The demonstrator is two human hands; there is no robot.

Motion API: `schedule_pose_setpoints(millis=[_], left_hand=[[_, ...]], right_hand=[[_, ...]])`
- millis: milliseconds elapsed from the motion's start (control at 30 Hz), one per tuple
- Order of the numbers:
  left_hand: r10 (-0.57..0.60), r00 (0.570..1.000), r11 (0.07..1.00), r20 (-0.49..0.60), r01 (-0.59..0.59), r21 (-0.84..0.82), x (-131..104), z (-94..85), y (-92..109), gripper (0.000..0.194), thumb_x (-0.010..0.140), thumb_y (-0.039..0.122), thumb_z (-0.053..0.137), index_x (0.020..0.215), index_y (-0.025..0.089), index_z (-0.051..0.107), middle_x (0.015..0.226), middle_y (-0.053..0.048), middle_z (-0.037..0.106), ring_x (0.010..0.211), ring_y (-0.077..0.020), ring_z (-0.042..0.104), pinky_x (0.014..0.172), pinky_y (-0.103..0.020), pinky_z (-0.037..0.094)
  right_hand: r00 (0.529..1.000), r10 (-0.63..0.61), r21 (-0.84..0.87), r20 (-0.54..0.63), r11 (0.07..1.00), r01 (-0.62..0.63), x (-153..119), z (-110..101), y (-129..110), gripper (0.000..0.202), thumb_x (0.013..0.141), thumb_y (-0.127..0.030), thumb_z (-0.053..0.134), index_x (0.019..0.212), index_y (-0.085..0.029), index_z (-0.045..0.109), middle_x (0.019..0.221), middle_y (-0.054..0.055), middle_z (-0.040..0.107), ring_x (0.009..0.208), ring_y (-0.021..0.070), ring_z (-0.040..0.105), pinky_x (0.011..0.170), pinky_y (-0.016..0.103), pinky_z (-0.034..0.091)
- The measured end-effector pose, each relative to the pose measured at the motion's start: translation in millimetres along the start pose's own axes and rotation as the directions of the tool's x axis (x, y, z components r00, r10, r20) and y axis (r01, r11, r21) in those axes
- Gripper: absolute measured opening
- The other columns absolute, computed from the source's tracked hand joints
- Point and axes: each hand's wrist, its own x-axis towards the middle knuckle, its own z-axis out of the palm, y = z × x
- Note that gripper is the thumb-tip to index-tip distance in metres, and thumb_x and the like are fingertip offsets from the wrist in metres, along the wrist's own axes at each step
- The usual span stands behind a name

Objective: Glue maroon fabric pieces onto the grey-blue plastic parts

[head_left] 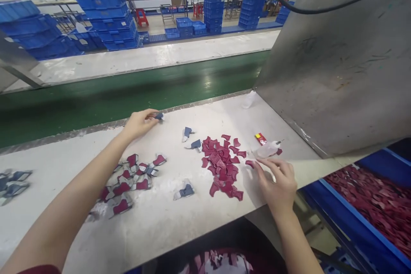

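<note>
My left hand (141, 123) pinches a small dark blue piece (159, 116) near the far edge of the white table (144, 231). Between the fingertips of my right hand (278, 180) is a small maroon piece (249, 163), just right of a loose pile of maroon pieces (221, 162). Left of that pile lie separate blue-and-white pieces, one (187, 133) at the back and another (185, 190) nearer my body. A cluster of joined maroon and blue-grey pieces (122, 188) rests beside my left forearm.
A clear bottle (268, 149) and a red-yellow packet (260, 138) lie beyond my right hand. A metal panel (334, 64) rises at the right, above a blue crate (340, 222) of maroon pieces. Beyond the table runs a green belt (205, 81). More blue pieces (14, 184) lie far left.
</note>
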Motion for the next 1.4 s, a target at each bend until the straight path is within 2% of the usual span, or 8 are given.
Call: schedule_pose_setpoints(millis=[133, 300, 633, 733, 833, 967, 1167, 1400], left_hand=[[0.163, 0.980, 0.979, 0.114, -0.147, -0.139, -33, 16.8, 48, 0.041, 0.088, 0.042, 0.062, 0.122, 0.021, 0.066, 0.108, -0.008, 0.077, 0.099, -0.0258, 0.071, 0.092, -0.038, 0.054], [0.290, 0.956, 0.951, -0.038, -0.292, -0.097, -89, 19.9, 97, 0.030, 0.096, 0.035, 0.052, 0.118, 0.020, 0.067, 0.114, -0.009, 0.075, 0.109, -0.0266, 0.068, 0.097, -0.041, 0.051], [0.014, 0.990, 0.986, -0.140, -0.037, -0.160, -232, 63.7, 119, 0.036, 0.085, 0.038, 0.076, 0.114, 0.020, 0.065, 0.108, -0.010, 0.071, 0.101, -0.0261, 0.066, 0.087, -0.040, 0.055], [-0.010, 0.987, 0.984, -0.163, -0.020, -0.179, -240, 81.7, 119, 0.026, 0.088, 0.030, 0.073, 0.112, 0.021, 0.068, 0.111, -0.010, 0.069, 0.105, -0.0263, 0.064, 0.092, -0.042, 0.053], [-0.041, 0.984, 0.966, -0.176, -0.007, -0.259, -237, 90.8, 127, 0.013, 0.092, 0.022, 0.067, 0.105, 0.021, 0.069, 0.110, -0.008, 0.070, 0.106, -0.0251, 0.064, 0.093, -0.041, 0.052], [-0.165, 0.975, 0.902, -0.150, 0.088, -0.424, -234, 92.6, 148, 0.015, 0.092, 0.022, 0.066, 0.107, 0.020, 0.066, 0.100, -0.005, 0.075, 0.087, -0.0195, 0.069, 0.080, -0.031, 0.055], [-0.232, 0.962, 0.819, -0.144, 0.113, -0.563, -235, 84.4, 175, 0.018, 0.088, 0.016, 0.068, 0.105, 0.020, 0.069, 0.097, -0.002, 0.077, 0.085, -0.0163, 0.072, 0.080, -0.024, 0.054], [-0.238, 0.958, 0.799, -0.160, 0.099, -0.593, -234, 76.3, 180, 0.017, 0.086, 0.018, 0.072, 0.103, 0.021, 0.073, 0.098, -0.002, 0.079, 0.087, -0.0168, 0.073, 0.080, -0.024, 0.055]], right_hand=[[0.985, 0.021, -0.064, 0.170, 0.998, -0.010, -13, -1, 5, 0.028, 0.095, -0.045, 0.061, 0.099, -0.024, 0.078, 0.092, 0.009, 0.066, 0.084, 0.0228, 0.054, 0.075, 0.038, 0.050], [0.962, 0.047, -0.063, 0.270, 0.998, -0.031, -15, 2, 5, 0.035, 0.098, -0.047, 0.053, 0.101, -0.021, 0.075, 0.096, 0.011, 0.065, 0.090, 0.0263, 0.051, 0.080, 0.042, 0.048], [0.944, 0.151, -0.099, 0.293, 0.987, -0.127, -16, 4, 2, 0.049, 0.102, -0.051, 0.033, 0.089, -0.018, 0.067, 0.095, 0.016, 0.062, 0.088, 0.0278, 0.053, 0.080, 0.043, 0.045], [0.921, 0.271, -0.022, 0.278, 0.961, -0.276, -16, -2, -6, 0.056, 0.100, -0.059, 0.030, 0.086, -0.018, 0.064, 0.088, 0.014, 0.066, 0.082, 0.0261, 0.059, 0.077, 0.041, 0.046], [0.828, 0.390, 0.138, 0.402, 0.868, -0.476, -17, -9, -33, 0.055, 0.098, -0.064, 0.037, 0.093, -0.018, 0.066, 0.080, 0.009, 0.069, 0.068, 0.0208, 0.062, 0.070, 0.036, 0.048], [0.705, 0.198, 0.381, 0.681, 0.726, -0.572, -21, -14, -84, 0.044, 0.097, -0.054, 0.049, 0.118, -0.021, 0.069, 0.086, 0.006, 0.071, 0.067, 0.0168, 0.062, 0.063, 0.030, 0.052], [0.660, 0.167, 0.487, 0.732, 0.549, -0.679, -23, -14, -125, 0.025, 0.089, -0.043, 0.068, 0.102, -0.022, 0.072, 0.090, 0.005, 0.076, 0.083, 0.0190, 0.072, 0.077, 0.031, 0.058], [0.704, 0.154, 0.499, 0.693, 0.603, -0.622, -21, -18, -125, 0.018, 0.091, -0.040, 0.068, 0.095, -0.023, 0.072, 0.088, 0.003, 0.077, 0.081, 0.0165, 0.072, 0.073, 0.026, 0.057]])
